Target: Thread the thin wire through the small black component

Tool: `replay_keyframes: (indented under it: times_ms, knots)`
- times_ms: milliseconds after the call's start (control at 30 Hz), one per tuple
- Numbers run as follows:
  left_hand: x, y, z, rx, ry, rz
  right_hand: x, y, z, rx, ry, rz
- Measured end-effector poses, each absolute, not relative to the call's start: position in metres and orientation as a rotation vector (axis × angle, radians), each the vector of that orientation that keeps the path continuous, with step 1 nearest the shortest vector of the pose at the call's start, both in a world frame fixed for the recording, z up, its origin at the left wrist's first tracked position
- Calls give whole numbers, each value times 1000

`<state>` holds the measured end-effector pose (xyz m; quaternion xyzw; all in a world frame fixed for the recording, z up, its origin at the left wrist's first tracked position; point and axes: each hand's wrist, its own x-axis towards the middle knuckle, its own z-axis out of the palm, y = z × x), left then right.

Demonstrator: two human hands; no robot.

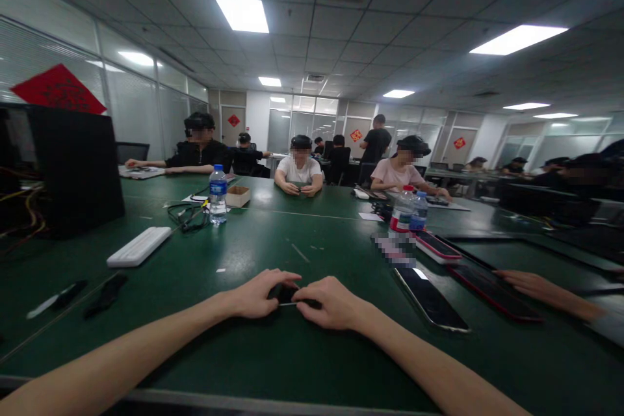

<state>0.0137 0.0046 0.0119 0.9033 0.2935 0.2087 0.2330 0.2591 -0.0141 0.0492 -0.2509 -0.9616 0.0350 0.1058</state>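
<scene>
Centrally, dark object (287,296) pinched between left hand (257,295), right hand (332,303)

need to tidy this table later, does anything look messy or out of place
Nothing looks spilled or broken. The one untidy spot is a loose tangle of black cables beside the water bottle on the table. The left hand and right hand pinch a small dark object.

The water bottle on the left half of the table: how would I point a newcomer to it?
Start at the long green table and look to its left half, beyond the white bar. The water bottle stands alone there, between a tangle of black cables and a small cardboard box; the other two bottles stand together on the right.
</scene>
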Motion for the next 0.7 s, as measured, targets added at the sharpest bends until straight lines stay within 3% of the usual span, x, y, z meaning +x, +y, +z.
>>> replay_keyframes:
  times_ms: [500, 700]
  knots:
    - [19, 11, 5, 2612, 821, 690, 261, -15, 51, -737, -2775, 153]
    - [18, 10, 3, 2545, 1054, 787, 262, -8, 46, -893, -2702, 43]
